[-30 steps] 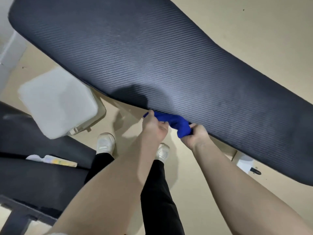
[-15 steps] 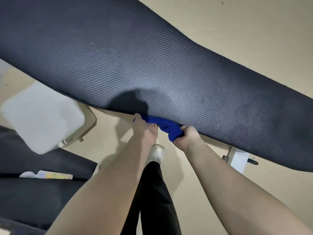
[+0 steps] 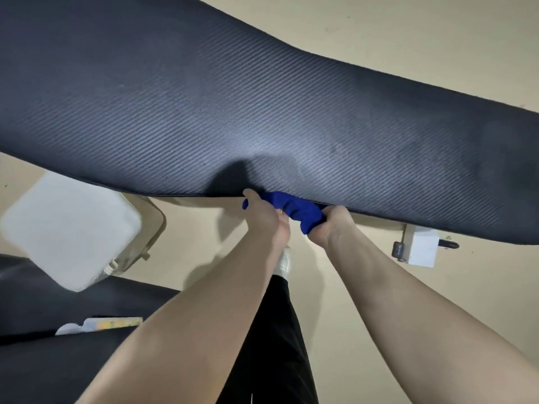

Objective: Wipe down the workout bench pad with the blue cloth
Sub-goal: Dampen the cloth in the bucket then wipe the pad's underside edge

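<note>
Head view: the blue cloth is bunched against the near edge of the dark bench pad. Left hand and right hand grip it from either side, fingers curled around the fabric, just below that edge.

The pad looks like dark, matt vinyl with a fine ribbed weave; the cloth is soft, bunched blue fabric.
</note>
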`<act>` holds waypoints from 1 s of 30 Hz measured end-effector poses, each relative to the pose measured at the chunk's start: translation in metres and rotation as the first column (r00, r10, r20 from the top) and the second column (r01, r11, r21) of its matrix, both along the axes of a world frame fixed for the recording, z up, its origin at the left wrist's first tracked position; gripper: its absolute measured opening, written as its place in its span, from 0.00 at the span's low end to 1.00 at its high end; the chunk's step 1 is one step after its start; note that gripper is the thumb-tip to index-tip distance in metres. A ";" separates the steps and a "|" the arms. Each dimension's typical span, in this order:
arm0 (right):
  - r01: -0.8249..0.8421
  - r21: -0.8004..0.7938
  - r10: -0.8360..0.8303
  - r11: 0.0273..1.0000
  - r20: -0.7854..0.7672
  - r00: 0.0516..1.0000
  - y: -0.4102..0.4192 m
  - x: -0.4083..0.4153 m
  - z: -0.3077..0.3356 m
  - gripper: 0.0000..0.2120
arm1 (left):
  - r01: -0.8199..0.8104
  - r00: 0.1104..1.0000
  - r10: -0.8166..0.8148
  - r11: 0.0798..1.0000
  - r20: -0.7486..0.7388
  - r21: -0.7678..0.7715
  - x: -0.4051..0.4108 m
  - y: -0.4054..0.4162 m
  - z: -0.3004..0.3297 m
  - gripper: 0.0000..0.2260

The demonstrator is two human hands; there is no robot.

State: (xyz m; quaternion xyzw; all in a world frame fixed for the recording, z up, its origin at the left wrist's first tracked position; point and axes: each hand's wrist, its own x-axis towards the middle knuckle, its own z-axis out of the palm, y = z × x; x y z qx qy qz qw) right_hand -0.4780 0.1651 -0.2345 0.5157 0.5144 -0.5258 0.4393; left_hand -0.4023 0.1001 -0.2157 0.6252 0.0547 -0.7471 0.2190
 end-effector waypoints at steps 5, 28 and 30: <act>0.060 -0.048 -0.062 0.997 -0.036 0.997 0.023 -0.005 -0.017 0.14 | -0.015 0.996 0.010 0.999 0.093 0.045 -0.009 0.004 0.015 0.14; -0.133 -0.081 0.132 0.988 -0.019 0.991 0.149 -0.114 0.035 0.14 | -0.046 0.999 0.047 0.998 -0.002 0.036 -0.118 0.134 0.024 0.21; -0.132 -0.064 0.134 0.989 0.026 0.991 0.150 -0.116 0.040 0.12 | -0.078 0.997 0.077 0.997 0.031 0.015 -0.123 0.136 0.026 0.20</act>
